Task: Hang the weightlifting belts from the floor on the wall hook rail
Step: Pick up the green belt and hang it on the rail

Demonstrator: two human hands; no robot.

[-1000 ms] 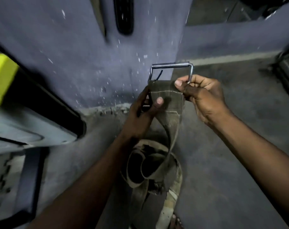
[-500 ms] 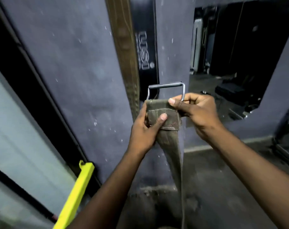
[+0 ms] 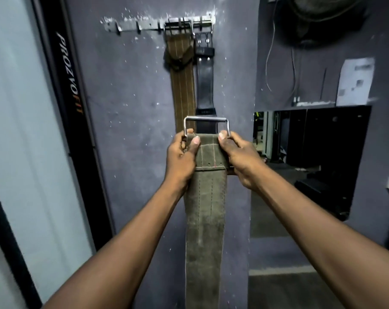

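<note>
An olive-green weightlifting belt [image 3: 205, 215] hangs straight down from both my hands, its steel buckle [image 3: 206, 126] on top. My left hand [image 3: 182, 157] grips the belt's top left corner, and my right hand [image 3: 240, 157] grips the top right corner. The metal hook rail [image 3: 144, 25] is fixed high on the grey wall, well above the buckle. A brown striped belt [image 3: 182, 85] and a black leather belt [image 3: 205, 85] hang from hooks at the rail's right end. The rail's left hooks are bare.
A black frame post lettered PROZOFIT [image 3: 71, 85] stands at the left beside a pale panel. A mirror [image 3: 304, 163] is set in the wall at the right, with a paper notice [image 3: 356, 81] and loose cables [image 3: 280, 59] above it.
Both hands have lifted the olive belt from the floor pile up to chest height. My view has tilted up from the floor to the wall, bringing the hook rail into sight.
</note>
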